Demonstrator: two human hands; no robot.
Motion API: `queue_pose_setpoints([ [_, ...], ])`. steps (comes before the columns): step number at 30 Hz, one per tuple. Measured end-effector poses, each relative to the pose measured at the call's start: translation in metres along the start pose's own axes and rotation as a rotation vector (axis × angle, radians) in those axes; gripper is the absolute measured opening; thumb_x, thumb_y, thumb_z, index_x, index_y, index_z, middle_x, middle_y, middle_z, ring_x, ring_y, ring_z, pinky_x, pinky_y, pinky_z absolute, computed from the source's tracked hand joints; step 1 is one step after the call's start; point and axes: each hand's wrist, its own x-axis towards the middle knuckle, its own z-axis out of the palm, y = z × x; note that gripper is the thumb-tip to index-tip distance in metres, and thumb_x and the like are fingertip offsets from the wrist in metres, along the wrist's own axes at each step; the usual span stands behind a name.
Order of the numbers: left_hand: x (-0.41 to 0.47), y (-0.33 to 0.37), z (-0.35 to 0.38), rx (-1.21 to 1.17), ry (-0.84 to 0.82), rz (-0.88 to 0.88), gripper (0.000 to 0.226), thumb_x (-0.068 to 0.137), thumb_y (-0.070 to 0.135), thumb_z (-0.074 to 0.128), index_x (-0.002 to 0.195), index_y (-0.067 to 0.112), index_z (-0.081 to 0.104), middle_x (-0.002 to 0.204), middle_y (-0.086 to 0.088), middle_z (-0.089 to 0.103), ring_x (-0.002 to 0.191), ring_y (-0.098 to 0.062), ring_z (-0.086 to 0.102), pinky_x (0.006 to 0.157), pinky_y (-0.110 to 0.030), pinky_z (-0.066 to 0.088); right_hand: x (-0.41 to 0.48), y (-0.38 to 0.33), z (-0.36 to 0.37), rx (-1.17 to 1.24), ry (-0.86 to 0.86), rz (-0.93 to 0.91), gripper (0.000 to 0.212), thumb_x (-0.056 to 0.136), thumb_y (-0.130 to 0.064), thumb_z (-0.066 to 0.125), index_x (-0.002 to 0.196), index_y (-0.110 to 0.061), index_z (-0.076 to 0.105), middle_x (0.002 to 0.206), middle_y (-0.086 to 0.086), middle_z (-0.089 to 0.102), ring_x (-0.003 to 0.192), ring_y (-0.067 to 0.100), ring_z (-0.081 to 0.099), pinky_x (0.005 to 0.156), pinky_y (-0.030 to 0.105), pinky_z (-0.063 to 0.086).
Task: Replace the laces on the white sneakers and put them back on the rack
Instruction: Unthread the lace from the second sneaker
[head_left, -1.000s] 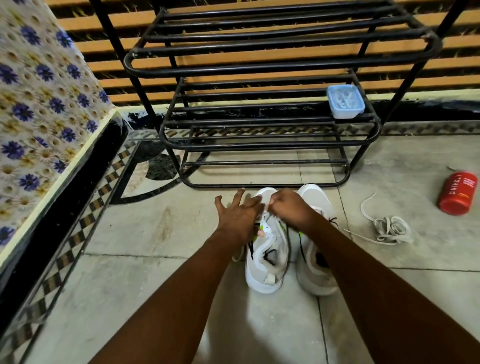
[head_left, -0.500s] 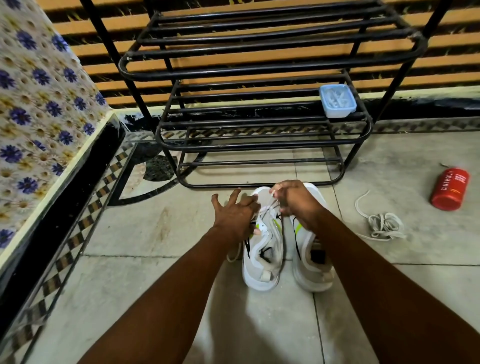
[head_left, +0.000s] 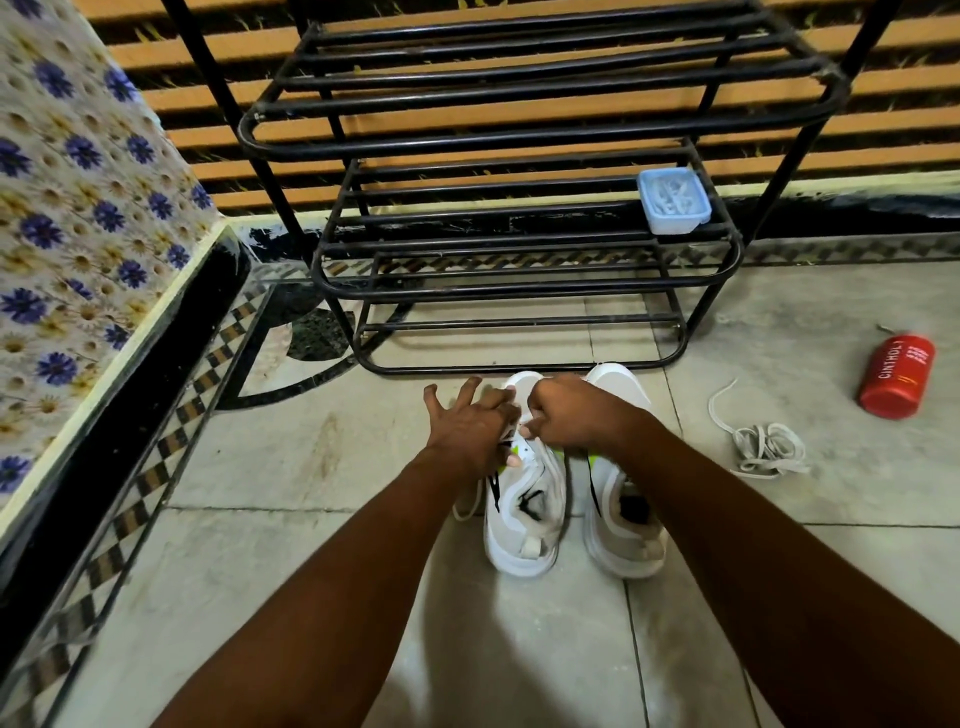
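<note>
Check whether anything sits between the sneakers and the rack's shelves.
Nothing visible does: the sneakers stand right before the rack. Only a blue container occupies the middle shelf's right end.

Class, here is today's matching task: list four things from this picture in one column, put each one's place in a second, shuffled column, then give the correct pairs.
Things
1. red Cinthol can
2. pale blue plastic box
3. loose white lace
4. left white sneaker

Places
A. on a shelf of the black metal rack
B. in a heap on the floor tiles
C. upright on the tiles, just in front of the rack
D. lying on its side on the tiles, far right

Pairs: 1-D, 2-A, 3-B, 4-C
</note>
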Motion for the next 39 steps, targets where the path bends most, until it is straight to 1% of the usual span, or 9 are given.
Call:
queue_pose_setpoints([
  [4, 0.000, 0.000, 0.002, -0.006, 0.026, 0.000, 0.079, 0.089, 0.059, 0.066, 0.156, 0.037, 0.030, 0.166, 0.012, 0.018, 0.157, -0.025, 0.003, 0.112, -0.074, 0.007, 0.001, -0.014, 0.004, -0.165, 0.042, -0.071, 0.009, 0.094, -0.013, 0.059, 0.087, -0.019, 0.061, 0.111, 0.008, 0.051, 0.115, 0.030, 0.050, 0.084, 0.039, 0.044],
  [8, 0.004, -0.002, 0.006, -0.010, 0.037, -0.007, 0.084, 0.087, 0.062, 0.067, 0.157, 0.035, 0.028, 0.164, 0.012, 0.021, 0.157, -0.025, 0.002, 0.112, -0.073, 0.006, 0.008, -0.015, 0.019, -0.177, 0.182, 0.032, 0.018, 0.086, -0.008, 0.060, 0.087, -0.026, 0.056, 0.110, -0.002, 0.050, 0.114, 0.021, 0.049, 0.090, 0.045, 0.036],
  [13, 0.005, -0.004, 0.009, -0.007, 0.047, 0.018, 0.076, 0.089, 0.061, 0.065, 0.153, 0.038, 0.034, 0.165, 0.015, 0.019, 0.157, -0.025, 0.000, 0.111, -0.074, 0.004, 0.007, -0.012, -0.007, 0.916, 0.532, 0.210, 0.027, 0.099, -0.001, 0.047, 0.076, -0.006, 0.059, 0.083, 0.009, 0.071, 0.078, 0.024, 0.070, 0.076, 0.044, 0.059],
  [15, 0.005, -0.004, 0.009, -0.016, 0.041, 0.012, 0.077, 0.090, 0.060, 0.064, 0.154, 0.037, 0.031, 0.166, 0.015, 0.017, 0.157, -0.025, 0.000, 0.111, -0.074, 0.004, 0.005, -0.013, -0.025, 1.081, 0.571, 0.137, 0.035, 0.100, 0.000, 0.042, 0.067, -0.010, 0.051, 0.072, 0.010, 0.060, 0.066, 0.027, 0.061, 0.064, 0.042, 0.049],
  [20, 0.004, -0.002, 0.005, -0.016, 0.017, 0.003, 0.076, 0.090, 0.061, 0.064, 0.155, 0.036, 0.032, 0.166, 0.015, 0.016, 0.157, -0.025, 0.000, 0.112, -0.074, 0.004, 0.004, -0.005, -0.018, -0.086, 0.197, -0.109, 0.014, 0.087, -0.013, 0.058, 0.083, -0.016, 0.045, 0.088, 0.011, 0.052, 0.089, 0.031, 0.057, 0.069, 0.032, 0.039],
  [24, 0.004, -0.001, 0.005, -0.008, 0.024, 0.001, 0.074, 0.090, 0.062, 0.063, 0.153, 0.037, 0.034, 0.166, 0.016, 0.017, 0.157, -0.025, 0.001, 0.111, -0.073, 0.005, -0.007, 0.000, -0.007, -0.312, 0.092, -0.128, 0.019, 0.084, -0.007, 0.059, 0.100, -0.013, 0.050, 0.103, 0.014, 0.058, 0.095, 0.034, 0.061, 0.073, 0.041, 0.052],
  [31, 0.005, 0.000, 0.003, -0.005, 0.000, -0.005, 0.073, 0.089, 0.062, 0.064, 0.152, 0.040, 0.034, 0.166, 0.014, 0.015, 0.157, -0.025, 0.001, 0.111, -0.074, 0.002, -0.016, -0.006, -0.002, -0.293, 0.197, -0.152, 0.063, 0.083, 0.006, 0.052, 0.136, -0.026, 0.039, 0.086, 0.008, 0.055, 0.079, 0.033, 0.058, 0.060, 0.035, 0.039],
  [35, 0.004, 0.002, 0.000, 0.010, -0.016, -0.016, 0.083, 0.092, 0.059, 0.064, 0.159, 0.034, 0.022, 0.168, 0.011, 0.014, 0.158, -0.025, 0.000, 0.112, -0.073, 0.001, -0.015, -0.016, 0.001, -0.463, 0.152, -0.172, 0.041, 0.090, -0.001, 0.054, 0.129, -0.015, 0.058, 0.120, 0.007, 0.057, 0.117, 0.029, 0.053, 0.082, 0.039, 0.047],
  [39, 0.003, 0.002, 0.002, 0.001, 0.000, -0.017, 0.084, 0.092, 0.057, 0.064, 0.159, 0.034, 0.020, 0.166, 0.011, 0.017, 0.158, -0.025, 0.001, 0.112, -0.073, 0.003, -0.012, -0.027, 0.005, -0.514, 0.304, -0.157, 0.029, 0.087, -0.011, 0.059, 0.114, -0.017, 0.068, 0.117, 0.001, 0.058, 0.122, 0.025, 0.043, 0.090, 0.041, 0.036],
])
